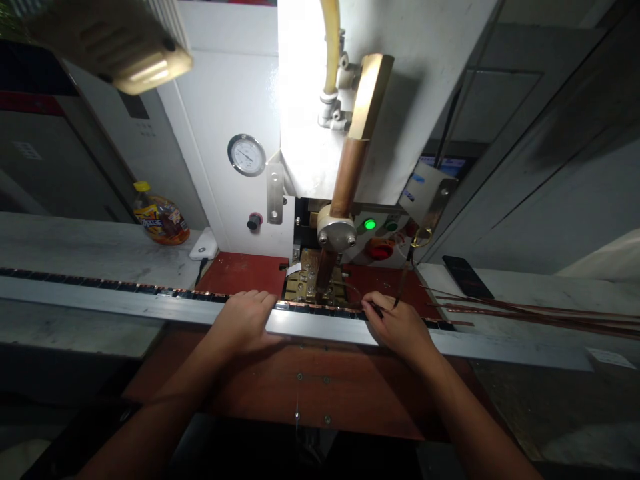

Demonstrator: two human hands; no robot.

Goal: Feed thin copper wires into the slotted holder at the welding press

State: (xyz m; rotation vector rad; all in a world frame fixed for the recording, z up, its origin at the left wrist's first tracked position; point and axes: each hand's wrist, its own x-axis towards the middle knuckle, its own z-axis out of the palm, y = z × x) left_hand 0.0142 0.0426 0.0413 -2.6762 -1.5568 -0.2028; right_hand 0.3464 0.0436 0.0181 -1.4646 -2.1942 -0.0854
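Observation:
A long aluminium rail [310, 327] lies across the machine's red bed, with a dark strip edged in copper [120, 285] along its far side. My left hand [247, 319] is wrapped over the rail, left of the copper electrode [326, 270], its fingers on the far side. On the right, my right hand [393, 320] rests at the rail and pinches a thin dark tool, fingertips beside the copper-edged strip. The electrode's lower end stands over a brass fixture [303, 287] between my two hands, close behind the rail.
Long copper strips [540, 313] lie at the right, near a black phone [467, 277]. A bottle with a yellow cap [163, 217] and a white box [204, 245] stand at the left. The machine front bears a gauge [247, 155], a lit green button [369, 225] and a red knob [380, 249].

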